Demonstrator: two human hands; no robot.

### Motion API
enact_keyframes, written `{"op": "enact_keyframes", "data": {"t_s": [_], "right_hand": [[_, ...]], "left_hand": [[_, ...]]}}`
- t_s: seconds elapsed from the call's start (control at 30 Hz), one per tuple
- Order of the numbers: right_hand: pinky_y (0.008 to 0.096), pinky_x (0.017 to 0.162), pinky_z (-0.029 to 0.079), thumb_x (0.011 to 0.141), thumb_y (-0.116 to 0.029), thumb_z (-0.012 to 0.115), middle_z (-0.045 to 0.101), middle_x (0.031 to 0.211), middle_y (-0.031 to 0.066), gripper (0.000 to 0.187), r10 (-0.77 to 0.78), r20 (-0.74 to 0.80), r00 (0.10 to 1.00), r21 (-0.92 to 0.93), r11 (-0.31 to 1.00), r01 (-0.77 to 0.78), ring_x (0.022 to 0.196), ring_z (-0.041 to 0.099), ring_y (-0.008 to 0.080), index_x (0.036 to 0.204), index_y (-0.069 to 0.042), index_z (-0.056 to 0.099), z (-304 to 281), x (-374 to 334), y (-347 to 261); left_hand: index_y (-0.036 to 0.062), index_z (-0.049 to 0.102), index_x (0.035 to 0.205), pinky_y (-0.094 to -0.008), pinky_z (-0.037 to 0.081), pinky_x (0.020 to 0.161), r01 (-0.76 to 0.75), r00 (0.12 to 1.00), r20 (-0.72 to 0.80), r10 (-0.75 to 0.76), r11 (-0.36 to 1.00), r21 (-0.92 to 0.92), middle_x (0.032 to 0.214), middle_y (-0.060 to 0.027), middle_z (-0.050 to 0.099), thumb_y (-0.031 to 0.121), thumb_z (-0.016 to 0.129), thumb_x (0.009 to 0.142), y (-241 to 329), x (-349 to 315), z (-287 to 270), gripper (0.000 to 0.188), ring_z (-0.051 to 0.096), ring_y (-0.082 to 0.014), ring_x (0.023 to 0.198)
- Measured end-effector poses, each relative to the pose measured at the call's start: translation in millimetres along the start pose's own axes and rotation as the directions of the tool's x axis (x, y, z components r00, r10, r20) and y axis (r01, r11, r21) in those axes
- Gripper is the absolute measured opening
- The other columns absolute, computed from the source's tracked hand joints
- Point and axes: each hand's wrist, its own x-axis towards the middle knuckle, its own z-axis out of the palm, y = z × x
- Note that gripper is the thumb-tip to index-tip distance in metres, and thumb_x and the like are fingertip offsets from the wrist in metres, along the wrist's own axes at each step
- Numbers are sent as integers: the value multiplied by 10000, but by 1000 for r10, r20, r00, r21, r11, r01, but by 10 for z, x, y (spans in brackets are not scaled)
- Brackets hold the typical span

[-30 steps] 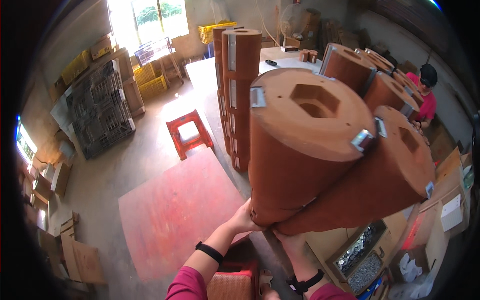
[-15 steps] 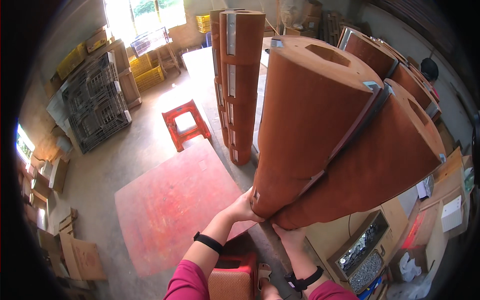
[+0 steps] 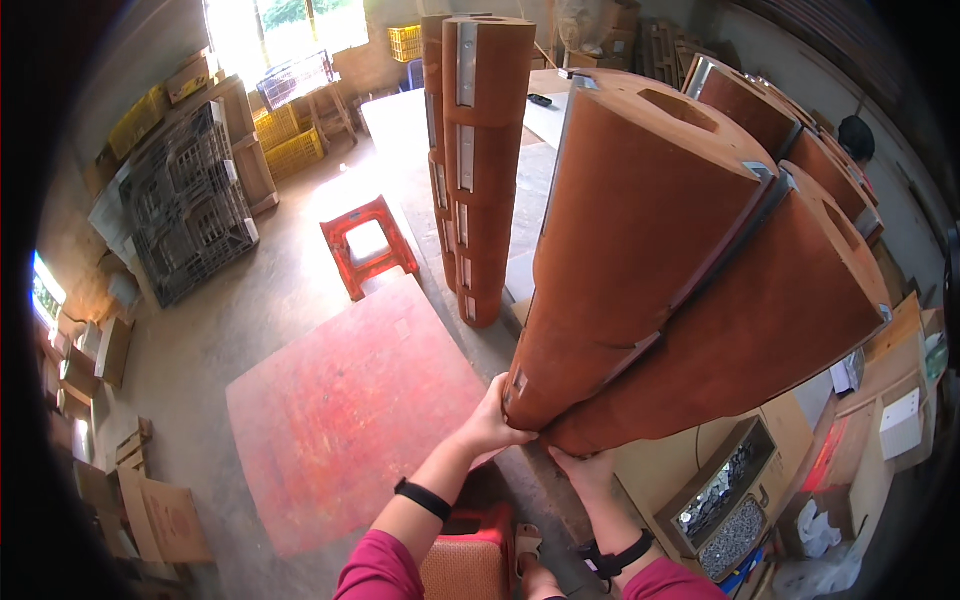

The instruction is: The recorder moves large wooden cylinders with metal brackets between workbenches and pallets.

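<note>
A tall reddish-brown stack of rounded pieces, with a hole in its top and metal strips along its edges, stands in front of me. My left hand is closed around its low near corner, thumb along the bottom. Close against it on the right is a second brown stack. At that one's near lower end, my right hand is pressed, its fingers mostly hidden underneath. A slimmer pair of brown columns with metal plates stands farther left.
More brown stacks stand behind, near a person's dark head. A red board lies left, by a red stool. To the right, a wooden tray holds small metal parts. Black pallets lean at the far left.
The nearer stack's upper part has shifted right, widening the gap beside the slimmer columns. Both hands keep their places at the stack bottoms.
</note>
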Motion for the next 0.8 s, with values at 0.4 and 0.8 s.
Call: {"op": "enact_keyframes", "data": {"t_s": [0.4, 0.8], "right_hand": [[315, 796, 441, 591, 14, 703, 458, 1080, 117, 613, 17, 123, 992, 2, 1000, -17, 991, 491, 200, 1103, -4, 365, -17, 48, -130], [331, 874, 372, 587, 35, 684, 408, 1118, 114, 714, 24, 30, 999, 60, 998, -26, 1044, 436, 206, 1159, -7, 259, 210, 115, 146]], "left_hand": [[45, 309, 1169, -323, 377, 860, 61, 976, -212, -48, 996, 57, 1064, -143, 478, 149, 754, 471, 144, 71, 72, 833, 455, -230, 1034], [35, 320, 1149, -319, 396, 844, -42, 999, -10, 44, 989, 139, 1037, -134, 512, 162, 760, 415, -94, 491, -219, 865, 477, -239, 1014]]}}
